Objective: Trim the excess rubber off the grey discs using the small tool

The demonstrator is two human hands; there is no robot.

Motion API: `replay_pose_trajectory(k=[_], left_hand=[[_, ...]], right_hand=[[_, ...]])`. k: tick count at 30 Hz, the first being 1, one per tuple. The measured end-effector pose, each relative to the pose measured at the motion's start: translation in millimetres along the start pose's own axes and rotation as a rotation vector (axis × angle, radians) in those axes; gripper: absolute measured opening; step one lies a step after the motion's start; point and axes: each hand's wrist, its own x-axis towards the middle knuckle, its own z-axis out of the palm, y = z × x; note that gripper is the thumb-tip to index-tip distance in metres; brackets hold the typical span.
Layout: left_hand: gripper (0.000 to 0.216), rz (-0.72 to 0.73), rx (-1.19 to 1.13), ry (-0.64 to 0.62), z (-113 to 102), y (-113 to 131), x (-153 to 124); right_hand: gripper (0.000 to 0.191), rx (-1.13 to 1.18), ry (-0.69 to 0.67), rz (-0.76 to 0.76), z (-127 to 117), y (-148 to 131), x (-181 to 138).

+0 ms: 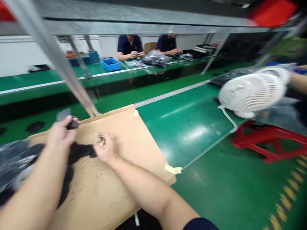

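Left hand [61, 134]: grip closed on a small black part [72, 124].
Right hand [106, 150]: pinches a small metal piece [101, 138], at 3 o'clock of the left.
Worktop: cardboard sheet [120, 153].

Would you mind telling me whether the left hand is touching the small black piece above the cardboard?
Touching: the head view shows the left hand with its fingertips pinched around the small black piece, no gap between them.

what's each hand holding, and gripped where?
Left hand pinches a small black part at its end. Right hand holds a small metal piece at the fingertips.
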Motion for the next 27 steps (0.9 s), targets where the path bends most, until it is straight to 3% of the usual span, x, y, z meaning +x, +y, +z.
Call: replay_pose_trajectory(k=[3,7,9,13,16,21,27], left_hand=[[0.018,-0.083,-0.112,-0.036,-32,-18,-54],[0.005,-0.183,-0.158,-0.008,-63,-42,-90],[0.013,-0.191,-0.177,0.001,-72,-46,-93],[0.030,-0.141,-0.232,-0.028,-81,-46,-83],[0.036,-0.140,-0.278,0.004,-84,-49,-74],[0.037,-0.169,-0.294,-0.022,-85,-56,-74],[0.033,-0.212,-0.293,-0.038,-83,-55,-79]], right_hand=[[0.016,0.011,-0.066,-0.005,-4,0,6],[0.046,-0.069,-0.094,-0.022,-7,3,11],[0.057,-0.101,-0.168,-0.108,-11,4,11],[0.049,-0.201,-0.325,-0.325,-19,2,9],[0.050,-0.340,-0.371,-0.403,-20,-2,7],[0.048,-0.425,-0.397,-0.518,-14,-2,2],[0.041,-0.402,-0.377,-0.550,-12,1,-1]])
